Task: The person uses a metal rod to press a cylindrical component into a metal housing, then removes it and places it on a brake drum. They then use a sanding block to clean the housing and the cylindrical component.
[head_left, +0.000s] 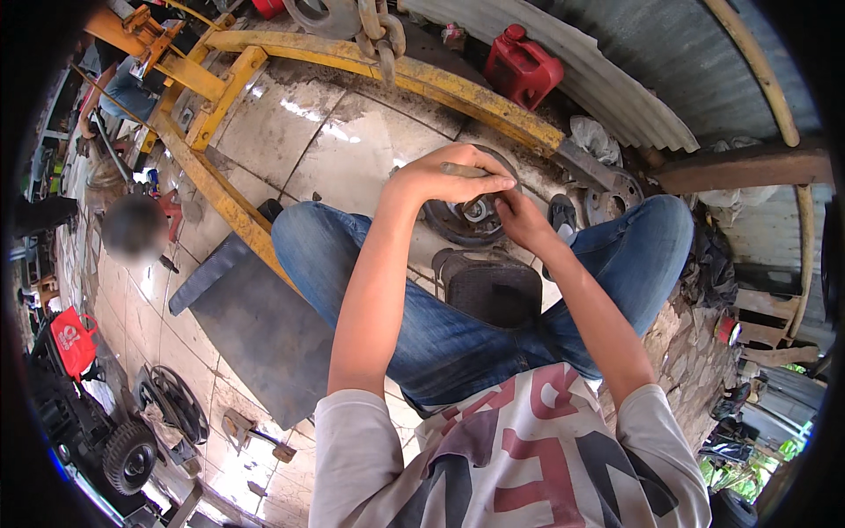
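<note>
My left hand (pixel 444 176) is closed around a dull brown rod-like handle (pixel 463 171), held above a round dark metal drum (pixel 456 231). The drum lies on the floor in front of me, between my knees, with a hub at its middle. My right hand (pixel 525 222) is over the drum's right side, its fingers curled together near the hub and close to my left fingertips. What the right fingers grip, if anything, is hidden. A dark, rounded, block-like thing (pixel 493 286) stands between my thighs, just nearer than the drum.
A yellow steel frame (pixel 405 72) with a hanging chain (pixel 385 40) spans the far side. Beyond it stands a red jerrycan (pixel 523 69) by corrugated sheets. On the left are a dark mat (pixel 264 326), a red bag (pixel 73 341), a tyre (pixel 130 458) and another person (pixel 128 95).
</note>
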Tool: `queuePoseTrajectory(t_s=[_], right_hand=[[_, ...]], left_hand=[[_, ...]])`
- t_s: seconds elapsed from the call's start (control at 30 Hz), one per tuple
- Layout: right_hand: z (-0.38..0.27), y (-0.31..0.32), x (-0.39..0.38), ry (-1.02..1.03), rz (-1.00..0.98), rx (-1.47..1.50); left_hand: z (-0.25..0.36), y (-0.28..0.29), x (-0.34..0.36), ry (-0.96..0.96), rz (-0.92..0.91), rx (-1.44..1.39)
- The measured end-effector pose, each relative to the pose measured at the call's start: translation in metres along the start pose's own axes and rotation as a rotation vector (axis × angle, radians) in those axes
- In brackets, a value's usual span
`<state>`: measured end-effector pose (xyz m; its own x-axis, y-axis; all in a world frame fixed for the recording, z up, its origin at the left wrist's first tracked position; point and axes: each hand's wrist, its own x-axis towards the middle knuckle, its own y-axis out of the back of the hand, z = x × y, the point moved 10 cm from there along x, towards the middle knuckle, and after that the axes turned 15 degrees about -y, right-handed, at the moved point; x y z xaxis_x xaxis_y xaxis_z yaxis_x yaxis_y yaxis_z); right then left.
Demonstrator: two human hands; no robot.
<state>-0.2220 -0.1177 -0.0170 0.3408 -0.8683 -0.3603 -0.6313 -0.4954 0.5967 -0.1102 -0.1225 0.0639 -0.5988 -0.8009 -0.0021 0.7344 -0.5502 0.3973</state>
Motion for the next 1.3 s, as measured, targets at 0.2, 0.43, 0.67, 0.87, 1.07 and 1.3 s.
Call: queuePoseTrajectory(t_s=[0.2, 0.43, 0.67, 0.87, 1.07, 1.3], right_hand=[[-0.043, 0.019, -0.012, 0.121, -0.002, 0.059], [-0.053, 0.039, 0.015, 0.191, -0.046, -0.059], [-0.026, 0.081, 0.038, 0.139, -0.09, -0.085], [-0.009, 0.1, 0.051, 0.069, -0.005, -0.125], [0.001, 0.117, 0.058, -0.015, 0.064, -0.104], [0.023, 0.127, 0.07, -0.251, 0.054, -0.085]], left_hand=[[-0.002, 0.008, -0.01, -0.081, 0.269, 0.17], [-0.033, 0.011, -0.021, -0.001, 0.271, 0.395], [-0.189, 0.009, -0.101, 0.731, 0.561, 0.335], [-0.277, -0.055, -0.132, 0.897, 0.707, -0.049], [-0.298, -0.069, -0.135, 0.976, 0.649, -0.142], [-0.313, -0.07, -0.131, 0.933, 0.765, -0.163]])
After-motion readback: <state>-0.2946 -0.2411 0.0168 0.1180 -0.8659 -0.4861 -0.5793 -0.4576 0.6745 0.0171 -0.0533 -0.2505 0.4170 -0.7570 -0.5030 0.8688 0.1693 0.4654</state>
